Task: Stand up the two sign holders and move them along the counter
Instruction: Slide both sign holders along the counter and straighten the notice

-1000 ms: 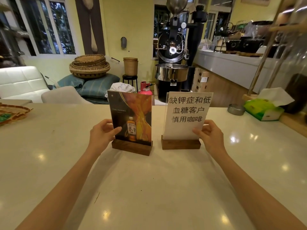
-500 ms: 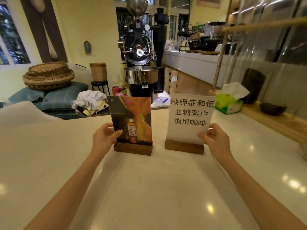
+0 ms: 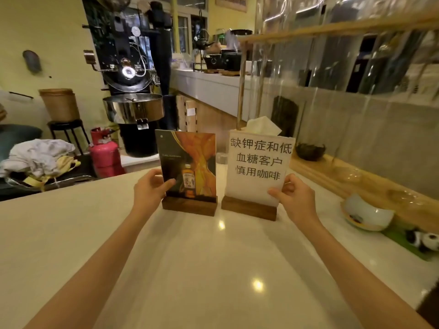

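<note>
Two sign holders stand upright side by side on the pale counter, each on a dark wooden base. The left sign holder shows a bottle on an orange and dark picture. My left hand pinches its lower left edge. The right sign holder is a white sheet with black Chinese characters. My right hand grips its lower right corner. Their bases are a small gap apart.
A white bowl and a small panda figure sit at the counter's right edge beside a wooden ledge. A tissue box stands behind the right sign. A coffee roaster and pink gas cylinder stand beyond the counter.
Both hands and both upright signs have travelled to the right along the counter. The tissue box, earlier off to the right, is now behind the right sign, and the bowl has come into view.
</note>
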`<state>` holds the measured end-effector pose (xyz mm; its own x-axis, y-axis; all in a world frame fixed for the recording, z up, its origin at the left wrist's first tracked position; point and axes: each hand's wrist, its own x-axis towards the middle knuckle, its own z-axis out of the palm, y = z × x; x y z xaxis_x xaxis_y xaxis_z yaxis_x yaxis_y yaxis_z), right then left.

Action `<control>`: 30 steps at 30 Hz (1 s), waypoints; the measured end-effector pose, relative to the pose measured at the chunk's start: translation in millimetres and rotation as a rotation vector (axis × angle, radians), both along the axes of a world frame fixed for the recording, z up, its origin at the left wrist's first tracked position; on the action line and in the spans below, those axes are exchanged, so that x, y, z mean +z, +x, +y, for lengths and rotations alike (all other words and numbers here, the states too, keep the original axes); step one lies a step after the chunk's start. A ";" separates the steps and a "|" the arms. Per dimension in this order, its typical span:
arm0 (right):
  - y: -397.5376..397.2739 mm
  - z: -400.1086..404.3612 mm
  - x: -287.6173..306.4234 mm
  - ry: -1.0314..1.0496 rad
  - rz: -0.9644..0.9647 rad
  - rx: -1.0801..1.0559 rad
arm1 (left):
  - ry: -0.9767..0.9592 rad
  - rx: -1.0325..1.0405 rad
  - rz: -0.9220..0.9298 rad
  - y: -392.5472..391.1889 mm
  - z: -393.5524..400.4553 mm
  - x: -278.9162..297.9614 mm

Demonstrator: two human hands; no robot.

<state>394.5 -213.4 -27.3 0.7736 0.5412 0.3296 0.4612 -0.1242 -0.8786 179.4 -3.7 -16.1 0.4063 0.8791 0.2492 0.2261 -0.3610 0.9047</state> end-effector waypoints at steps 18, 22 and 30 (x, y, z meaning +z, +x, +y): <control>103.7 -49.6 14.3 -0.062 0.057 -0.272 | -0.018 -0.238 0.027 193.7 -1.8 -6.7; 114.3 -56.7 14.3 -0.039 0.078 -0.304 | -0.008 -0.274 0.029 223.5 -3.7 -7.8; 126.5 -65.0 15.2 -0.023 0.085 -0.352 | -0.021 -0.358 0.026 269.6 -6.0 -8.6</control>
